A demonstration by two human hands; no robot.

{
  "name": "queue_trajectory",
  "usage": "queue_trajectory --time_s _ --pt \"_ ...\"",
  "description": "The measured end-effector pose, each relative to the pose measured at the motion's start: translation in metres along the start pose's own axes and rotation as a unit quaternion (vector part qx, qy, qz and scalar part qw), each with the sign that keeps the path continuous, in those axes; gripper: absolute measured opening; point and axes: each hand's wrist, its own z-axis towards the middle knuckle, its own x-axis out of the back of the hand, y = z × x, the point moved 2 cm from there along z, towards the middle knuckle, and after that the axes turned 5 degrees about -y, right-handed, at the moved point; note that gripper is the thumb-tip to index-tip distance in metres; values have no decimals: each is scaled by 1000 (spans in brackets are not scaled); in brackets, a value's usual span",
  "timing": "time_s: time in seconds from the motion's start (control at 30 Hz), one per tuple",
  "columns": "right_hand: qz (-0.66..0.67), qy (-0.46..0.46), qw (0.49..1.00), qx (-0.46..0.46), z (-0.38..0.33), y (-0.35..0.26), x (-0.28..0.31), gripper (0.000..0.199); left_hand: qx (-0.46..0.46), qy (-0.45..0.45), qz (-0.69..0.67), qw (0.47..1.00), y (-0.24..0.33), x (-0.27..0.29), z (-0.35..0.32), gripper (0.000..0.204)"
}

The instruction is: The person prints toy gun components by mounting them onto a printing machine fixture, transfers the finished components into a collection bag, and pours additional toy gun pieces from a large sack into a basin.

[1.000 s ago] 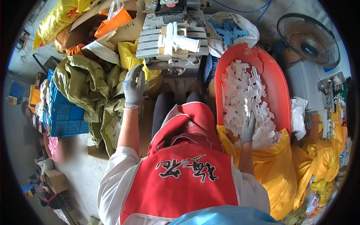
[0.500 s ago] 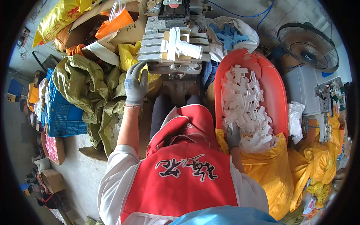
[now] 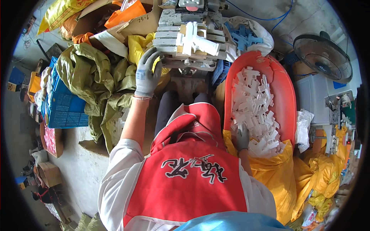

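My left hand, in a grey glove, is raised beside the near left corner of a slatted metal bench. Its fingers are stretched out and apart, with nothing held. On the bench a white toy pistol part lies over a small brown block. My right hand, also gloved, reaches into a red tub at my right. It rests against a heap of white plastic toy gun parts. Its fingertips are hidden among the parts, so whether it grips one is unclear.
Blue toy gun parts fill a white sack behind the tub. A black fan stands at the far right. Orange sacking drapes the tub's near end. Olive sacks, a blue crate and a cardboard box crowd my left.
The whole view has shifted, with the bench now farther right and higher. My left hand stays by the bench corner, and my right hand remains among the white parts.
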Motion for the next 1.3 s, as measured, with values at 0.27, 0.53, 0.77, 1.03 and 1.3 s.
queue_trajectory --time_s 0.27,0.53,0.77,1.03,1.3 --pt "99 37 994 -9 21 -14 26 42 -4 -15 -2 1000 -1 12 -2 27" --pt "119 25 992 31 39 -59 44 41 -43 -17 16 999 17 26 31 24" --pt "180 22 981 64 48 -78 58 39 -64 -114 48 990 20 12 58 29" --pt "231 31 967 103 55 -91 82 42 -42 -198 -29 979 8 -12 88 44" --pt "485 -9 871 75 90 -152 111 39 -19 -216 -85 973 7 -16 94 43"
